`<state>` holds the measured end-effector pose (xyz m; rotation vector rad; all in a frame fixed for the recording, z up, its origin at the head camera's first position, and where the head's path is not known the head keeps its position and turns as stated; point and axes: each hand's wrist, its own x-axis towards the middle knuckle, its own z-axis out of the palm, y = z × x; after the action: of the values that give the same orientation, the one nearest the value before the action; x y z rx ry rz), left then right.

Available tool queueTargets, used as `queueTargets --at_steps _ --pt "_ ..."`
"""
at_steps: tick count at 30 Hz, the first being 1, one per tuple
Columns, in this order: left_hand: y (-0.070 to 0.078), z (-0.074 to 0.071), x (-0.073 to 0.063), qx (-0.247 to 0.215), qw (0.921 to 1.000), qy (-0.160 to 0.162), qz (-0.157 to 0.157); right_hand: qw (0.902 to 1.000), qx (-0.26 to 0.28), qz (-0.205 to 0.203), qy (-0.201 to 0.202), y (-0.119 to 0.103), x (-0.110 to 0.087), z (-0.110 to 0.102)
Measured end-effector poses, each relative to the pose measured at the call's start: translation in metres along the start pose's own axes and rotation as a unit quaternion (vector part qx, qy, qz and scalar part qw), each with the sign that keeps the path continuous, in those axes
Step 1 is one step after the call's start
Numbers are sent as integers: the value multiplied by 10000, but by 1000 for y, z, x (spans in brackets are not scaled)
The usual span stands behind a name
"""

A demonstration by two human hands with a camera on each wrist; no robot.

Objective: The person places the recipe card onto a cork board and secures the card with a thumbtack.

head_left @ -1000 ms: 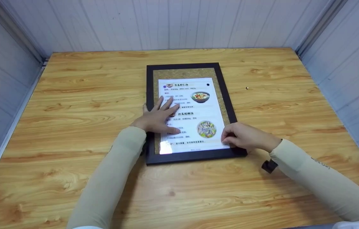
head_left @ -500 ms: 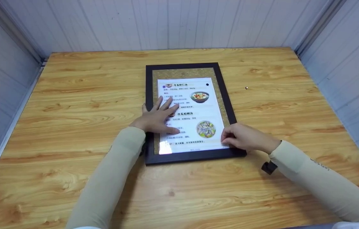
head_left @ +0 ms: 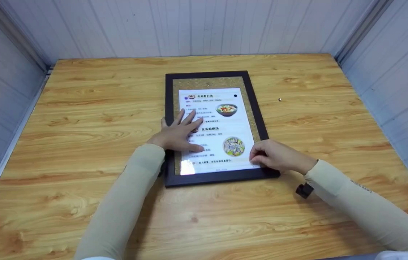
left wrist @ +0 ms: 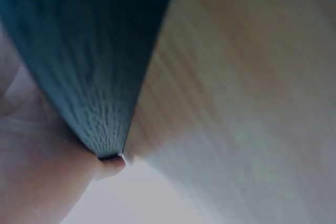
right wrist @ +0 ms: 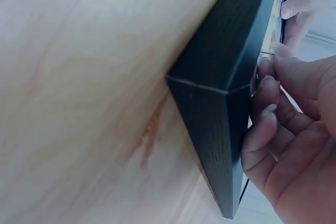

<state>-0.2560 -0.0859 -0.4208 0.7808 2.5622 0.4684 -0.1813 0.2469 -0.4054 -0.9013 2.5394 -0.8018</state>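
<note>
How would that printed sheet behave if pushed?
The printed sheet is probably slick, judging by the glare at a lower corner. It looks thin, so likely light. Its top probably resists sliding: the dots at its upper corners look like pins.

A framed corkboard [head_left: 222,177] is lying on the bench [head_left: 88,108], a recipe sheet [head_left: 225,124] on it. The left hand [head_left: 179,135] is resting on the sheet's left side, the right hand [head_left: 272,155] holding a pin [right wrist: 266,53] at its near right corner. A tiny object [head_left: 280,99] is lying right of the corkboard.
</note>
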Motion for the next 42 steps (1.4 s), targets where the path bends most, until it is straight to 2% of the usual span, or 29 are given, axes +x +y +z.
queueTargets --at_steps 4,12,22,29,35,42 --pt "0 -1 0 17 10000 21 14 9999 -13 131 -29 0 1 0" --pt "0 0 0 37 10000 42 -8 9999 -6 80 -83 5 6 -3" --pt "1 0 0 17 10000 23 -42 9985 67 446 -326 3 10 -8" --pt "0 1 0 26 10000 35 -26 9996 28 224 -191 3 11 -5" --pt "0 1 0 14 10000 19 -31 9988 -132 372 -293 -1 14 -6" --pt "1 0 -1 22 10000 10 -40 9992 -157 226 -283 1 15 -6"
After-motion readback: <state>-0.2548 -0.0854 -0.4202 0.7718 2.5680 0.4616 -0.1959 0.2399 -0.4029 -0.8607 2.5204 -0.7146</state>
